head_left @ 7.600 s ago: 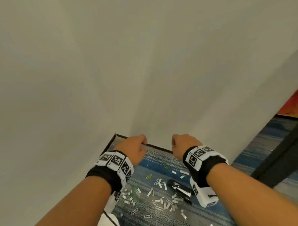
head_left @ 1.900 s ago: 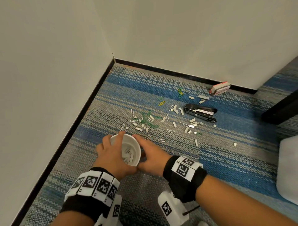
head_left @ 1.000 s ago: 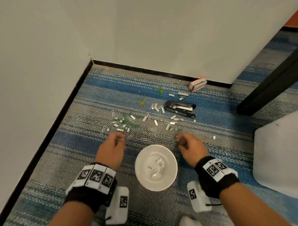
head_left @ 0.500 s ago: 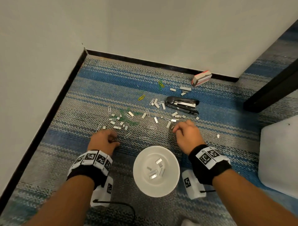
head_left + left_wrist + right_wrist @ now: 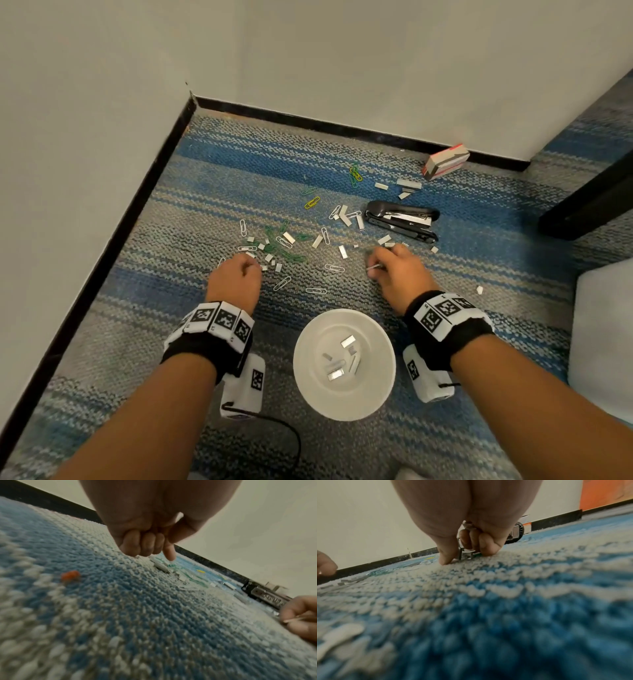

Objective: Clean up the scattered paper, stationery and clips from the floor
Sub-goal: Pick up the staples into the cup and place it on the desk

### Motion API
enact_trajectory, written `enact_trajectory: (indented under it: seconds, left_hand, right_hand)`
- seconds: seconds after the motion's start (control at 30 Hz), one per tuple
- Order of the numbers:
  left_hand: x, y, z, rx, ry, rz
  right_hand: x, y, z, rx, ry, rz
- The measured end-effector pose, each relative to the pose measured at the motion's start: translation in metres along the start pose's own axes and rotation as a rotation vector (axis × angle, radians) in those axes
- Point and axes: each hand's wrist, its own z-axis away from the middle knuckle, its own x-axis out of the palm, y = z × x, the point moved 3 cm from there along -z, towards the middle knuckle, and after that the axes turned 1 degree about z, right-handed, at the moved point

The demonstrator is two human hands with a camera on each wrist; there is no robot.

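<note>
On the carpet (image 5: 205,178) beyond the white bowl (image 5: 305,377), you are pinching staples with your right hand (image 5: 394,274) while your left hand (image 5: 236,277), fingers curled, is picking at clips (image 5: 284,253), keeping both near the bowl.

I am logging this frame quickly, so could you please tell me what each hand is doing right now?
Left hand: fingers curled, down at the staple strips; whether it holds anything cannot be told.
Right hand: pinching a paper clip.
</note>
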Motion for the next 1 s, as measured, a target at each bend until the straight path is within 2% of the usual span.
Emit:
enact_trajectory:
  seconds: [0.1, 0.2, 0.27, 0.33, 0.47, 0.53, 0.6, 0.7, 0.77, 0.8, 0.9, 0.97, 1.0]
  left_hand:
    - [0.007, 0.002, -0.001, 0.08, -0.024, -0.102]
    - [0.011, -0.003, -0.005, 0.116, -0.011, -0.082]
    - [0.011, -0.006, -0.007, 0.117, 0.016, -0.068]
    - [0.01, -0.007, -0.009, 0.131, 0.03, -0.091]
    - [0.006, 0.0, -0.002, 0.147, 0.066, -0.126]
    - [0.002, 0.003, 0.003, 0.087, 0.064, -0.073]
    - [0.0, 0.006, 0.009, -0.042, -0.039, 0.047]
    - [0.003, 0.02, 0.023, -0.257, -0.229, 0.51]
    - [0.004, 0.033, 0.034, -0.324, -0.321, 0.729]
    - [0.002, 0.041, 0.04, -0.307, -0.366, 0.766]
    - [-0.007, 0.066, 0.058, -0.134, -0.48, 0.696]
    - [-0.014, 0.078, 0.071, 0.011, -0.521, 0.549]
    - [-0.016, 0.081, 0.078, 0.095, -0.547, 0.453]
  right_hand:
    - [-0.008, 0.002, 0.007, 0.016, 0.085, -0.18]
    - [-0.01, 0.012, 0.014, 0.197, 0.159, -0.56]
    - [-0.01, 0.016, 0.019, 0.269, 0.208, -0.681]
    - [-0.01, 0.02, 0.022, 0.268, 0.214, -0.629]
    - [-0.007, 0.015, 0.021, 0.144, 0.132, -0.244]
    - [0.001, 0.014, 0.016, 0.118, 0.084, -0.089]
    - [0.003, 0.014, 0.012, 0.137, 0.087, -0.08]
    - [0.0, 0.016, 0.015, 0.17, 0.092, -0.16]
    - [-0.004, 0.017, 0.019, 0.189, 0.101, -0.237]
    - [-0.005, 0.019, 0.021, 0.217, 0.112, -0.312]
    - [-0.011, 0.02, 0.028, 0.296, 0.152, -0.656]
    - [-0.024, 0.011, 0.035, 0.245, 0.098, -0.772]
    - [-0.034, 0.003, 0.04, 0.184, 0.039, -0.754]
